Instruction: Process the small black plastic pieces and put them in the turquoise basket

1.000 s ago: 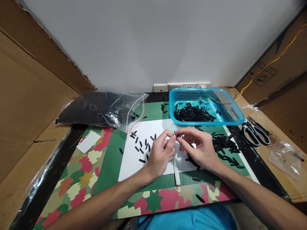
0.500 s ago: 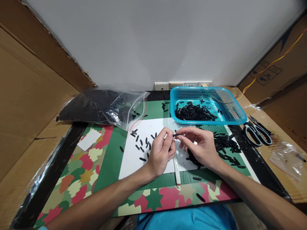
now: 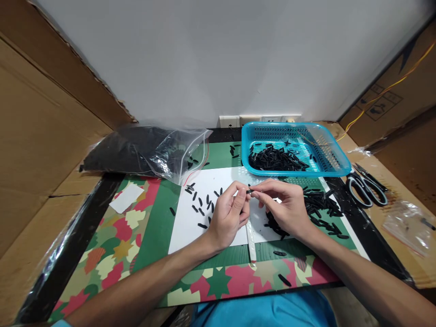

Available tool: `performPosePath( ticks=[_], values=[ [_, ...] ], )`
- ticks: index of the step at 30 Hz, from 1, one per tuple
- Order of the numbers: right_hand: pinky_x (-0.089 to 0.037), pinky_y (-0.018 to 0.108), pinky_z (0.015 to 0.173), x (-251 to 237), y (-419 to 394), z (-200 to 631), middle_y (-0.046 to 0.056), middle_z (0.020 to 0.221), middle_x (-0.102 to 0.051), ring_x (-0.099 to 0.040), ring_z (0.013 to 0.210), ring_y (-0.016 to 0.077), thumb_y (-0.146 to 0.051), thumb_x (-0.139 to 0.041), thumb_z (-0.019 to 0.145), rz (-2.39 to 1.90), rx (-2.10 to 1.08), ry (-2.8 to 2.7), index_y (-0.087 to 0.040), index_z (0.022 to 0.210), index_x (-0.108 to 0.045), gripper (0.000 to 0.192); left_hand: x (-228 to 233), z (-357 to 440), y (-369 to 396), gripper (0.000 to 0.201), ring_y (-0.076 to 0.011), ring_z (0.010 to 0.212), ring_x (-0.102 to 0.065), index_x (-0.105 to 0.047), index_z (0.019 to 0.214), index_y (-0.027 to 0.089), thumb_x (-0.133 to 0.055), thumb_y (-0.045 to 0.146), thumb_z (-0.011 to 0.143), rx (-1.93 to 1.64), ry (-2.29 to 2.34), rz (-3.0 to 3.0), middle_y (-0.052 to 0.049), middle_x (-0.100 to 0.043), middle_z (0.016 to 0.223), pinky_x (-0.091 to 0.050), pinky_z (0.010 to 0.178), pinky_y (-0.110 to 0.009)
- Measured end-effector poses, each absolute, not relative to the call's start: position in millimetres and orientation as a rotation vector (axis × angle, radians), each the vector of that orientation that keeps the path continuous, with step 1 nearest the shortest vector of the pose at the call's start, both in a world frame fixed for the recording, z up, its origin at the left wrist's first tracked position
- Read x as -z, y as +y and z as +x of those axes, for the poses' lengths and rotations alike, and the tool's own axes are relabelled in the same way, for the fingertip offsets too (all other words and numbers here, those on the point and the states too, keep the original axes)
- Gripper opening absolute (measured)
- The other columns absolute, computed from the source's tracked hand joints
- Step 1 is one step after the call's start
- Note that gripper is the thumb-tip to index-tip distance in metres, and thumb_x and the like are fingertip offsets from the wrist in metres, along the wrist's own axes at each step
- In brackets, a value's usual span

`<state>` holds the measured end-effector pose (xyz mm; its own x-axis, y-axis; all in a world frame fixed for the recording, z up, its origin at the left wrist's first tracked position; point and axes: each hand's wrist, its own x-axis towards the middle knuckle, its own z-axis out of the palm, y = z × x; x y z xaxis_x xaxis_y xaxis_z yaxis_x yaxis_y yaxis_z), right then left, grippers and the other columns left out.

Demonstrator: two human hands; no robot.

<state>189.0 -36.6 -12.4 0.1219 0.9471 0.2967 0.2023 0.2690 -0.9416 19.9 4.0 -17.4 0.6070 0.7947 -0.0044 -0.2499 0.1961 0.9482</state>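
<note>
My left hand (image 3: 230,211) and my right hand (image 3: 284,202) meet fingertip to fingertip over a white sheet (image 3: 190,236). Pinched between them is a small, elongated black piece (image 3: 249,191), mostly covered by the fingers. Both hands are closed on it. Several similar black pieces (image 3: 201,211) lie loose on the sheet, left of my left hand. Piles of the same pieces sit partly under my right hand and to its right (image 3: 322,203). Below the hands, a narrow white strip (image 3: 250,243) lies across the sheet's front edge.
A blue plastic basket (image 3: 296,173) with black pieces stands at the back right. A zip bag (image 3: 146,152) full of black material lies back left. Scissors (image 3: 366,190) and a small clear bag (image 3: 407,229) are at right. Cardboard walls (image 3: 44,91) flank the table.
My fingertips have drawn slightly closer together, and less of the black piece shows between them. The things on the table stay where they were.
</note>
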Motion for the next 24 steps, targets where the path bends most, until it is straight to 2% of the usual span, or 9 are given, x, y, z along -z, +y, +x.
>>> performPosePath(
  ticks=[6,9,14,20,24],
  values=[
    [-0.053,0.027,0.06,12,-37,191,0.005,0.095,-0.08,-0.068,0.068,0.0146,-0.03,-0.07,0.101,-1.265,-0.614,-1.491,-0.022,0.106,-0.081,0.014,17,22,4,0.037,-0.004,0.038,-0.026,-0.047,0.089,0.023,-0.058,0.055,0.104,-0.891,0.658,1.159,0.012,-0.036,0.051,-0.026,0.038,-0.013],
    [-0.051,0.027,0.063,11,-37,196,0.005,0.095,-0.078,-0.066,0.07,0.0152,-0.027,-0.067,0.103,-1.264,-0.552,-1.78,-0.022,0.109,-0.077,0.012,18,23,5,0.041,-0.0038,0.039,-0.024,-0.045,0.086,0.023,-0.061,0.057,0.101,-0.991,0.749,1.123,0.013,-0.035,0.052,-0.027,0.038,-0.013],
    [-0.052,0.03,0.077,4,-36,203,0.01,0.128,-0.07,-0.069,0.099,0.0207,-0.017,-0.06,0.105,-1.086,-0.587,-2.42,-0.024,0.111,-0.078,0.02,20,23,6,0.04,-0.0042,0.038,-0.026,-0.047,0.088,0.023,-0.061,0.059,0.101,-1.049,0.813,1.137,0.013,-0.033,0.05,-0.029,0.038,-0.013],
    [-0.049,0.034,0.086,-7,-36,202,0.009,0.125,-0.067,-0.058,0.105,0.0242,-0.017,-0.065,0.104,-1.098,-0.707,-2.517,-0.026,0.123,-0.075,0.024,19,22,8,0.042,-0.0045,0.037,-0.025,-0.048,0.089,0.023,-0.063,0.061,0.099,-1.045,0.811,1.124,0.013,-0.033,0.048,-0.028,0.037,-0.014],
    [-0.048,0.035,0.089,-11,-37,201,0.008,0.118,-0.066,-0.055,0.107,0.0244,-0.026,-0.071,0.102,-1.117,-0.86,-2.504,-0.022,0.105,-0.076,0.007,18,23,8,0.042,-0.0038,0.039,-0.023,-0.048,0.087,0.023,-0.064,0.06,0.098,-1.041,0.769,1.091,0.013,-0.033,0.05,-0.028,0.037,-0.013]
  ],
)
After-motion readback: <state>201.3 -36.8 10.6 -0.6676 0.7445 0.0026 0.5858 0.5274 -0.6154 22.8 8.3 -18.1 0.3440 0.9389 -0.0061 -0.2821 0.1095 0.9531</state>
